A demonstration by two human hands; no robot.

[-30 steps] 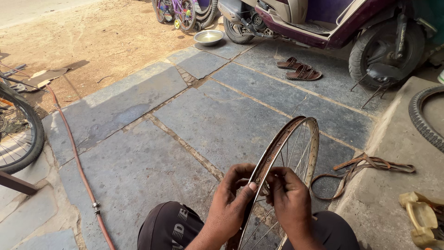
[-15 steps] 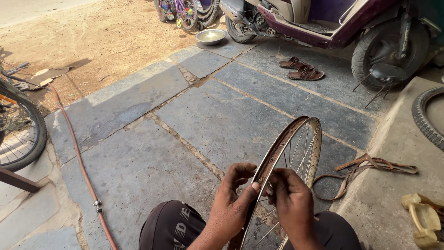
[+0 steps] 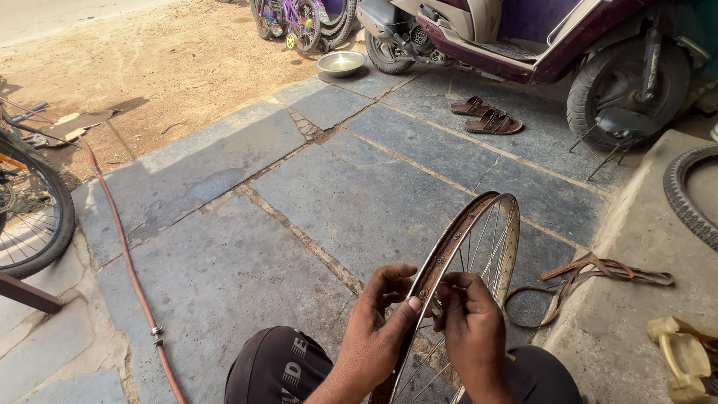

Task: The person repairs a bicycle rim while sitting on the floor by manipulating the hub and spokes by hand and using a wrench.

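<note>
1. Little has moved since the earlier frames: my hands stay on the same stretch of rim, and the wheel leans a touch more to the right than a second ago.
2. Head view, the relation that matters: the wheel (image 3: 470, 258) stands on edge between my knees, its plane running away from me and up to the right, so the rim's near arc lies right between my two hands.
3. My left hand (image 3: 378, 325) is curled about the rim from the left, thumb pressed flat along the rusty inner face and fingers bent loosely above it.
4. My right hand (image 3: 471, 325) is closed from the right, fingertips pinched at the rim on something too small to make out, perhaps a spoke end.
5. Both hands touch the rim at almost the same spot; neither is nearer.
6. The spokes (image 3: 490, 243) fan up beyond my fingers, bare and thin.
7. Around me: a rubber strip (image 3: 598, 273) lies on the stone just right of the wheel, a tyre (image 3: 684, 194) on the raised ledge beyond it.
8. Well apart are the sandals (image 3: 486, 116), a scooter (image 3: 538, 45), a metal bowl (image 3: 342, 63), a red hose (image 3: 123, 254) and a bicycle wheel (image 3: 34, 217) at left.
9. Nothing stands between my hands and the rim.
</note>
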